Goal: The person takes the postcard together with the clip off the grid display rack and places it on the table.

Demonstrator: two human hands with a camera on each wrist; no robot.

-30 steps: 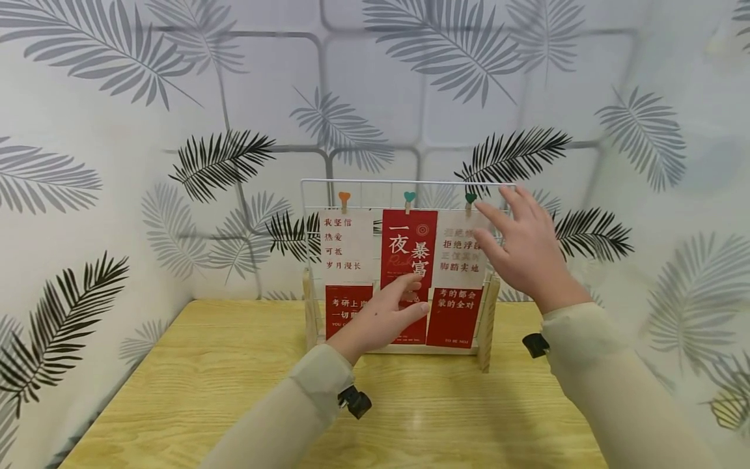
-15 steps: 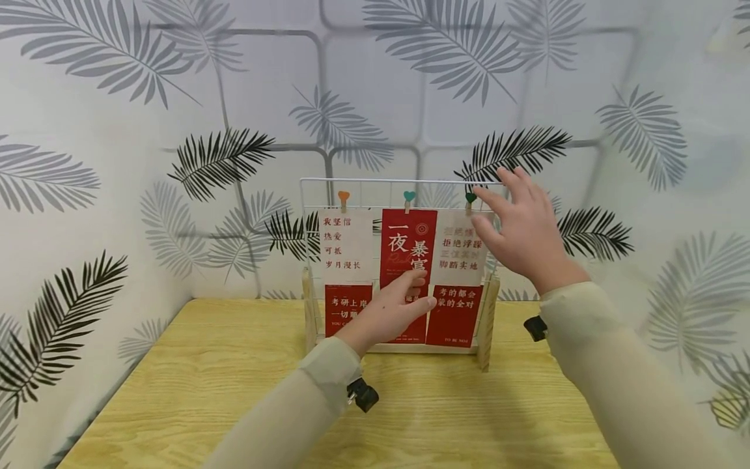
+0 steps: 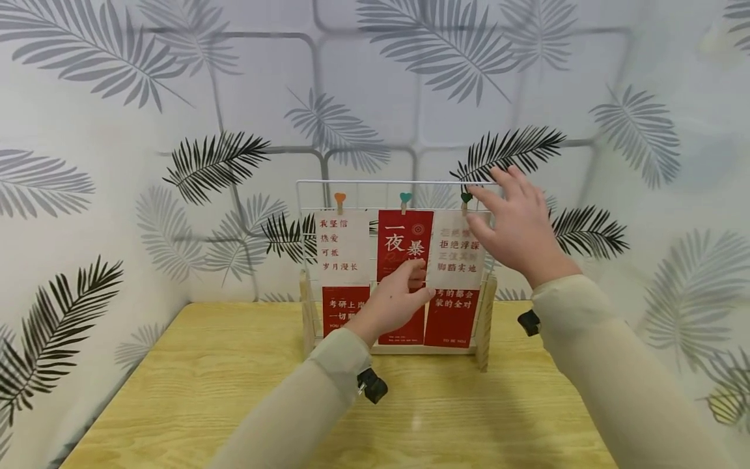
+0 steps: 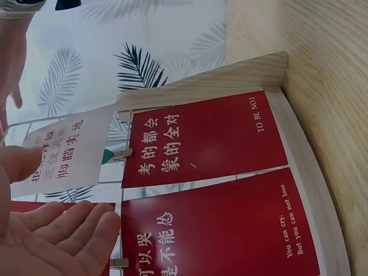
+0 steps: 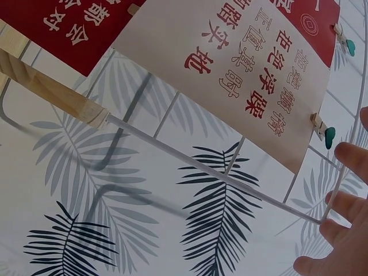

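Observation:
A white wire grid in a wooden stand holds red and white cards in two rows. My left hand hovers before the middle red card, fingers loosely bent and holding nothing. It hides part of that column; in the left wrist view its palm shows bare. At the grid's upper right corner is my right hand, fingers spread. In the right wrist view its fingertips lie right at the wire corner, near a clothespin with a green heart clipping the white card.
The stand sits on a wood-grain table, close to a leaf-patterned wall. Orange and teal heart clothespins hold the other upper cards. Lower red cards hang just above the stand's base bar.
My left hand has moved right and slightly up across the middle cards. My right hand has risen a little at the grid's corner. The cards hang as before.

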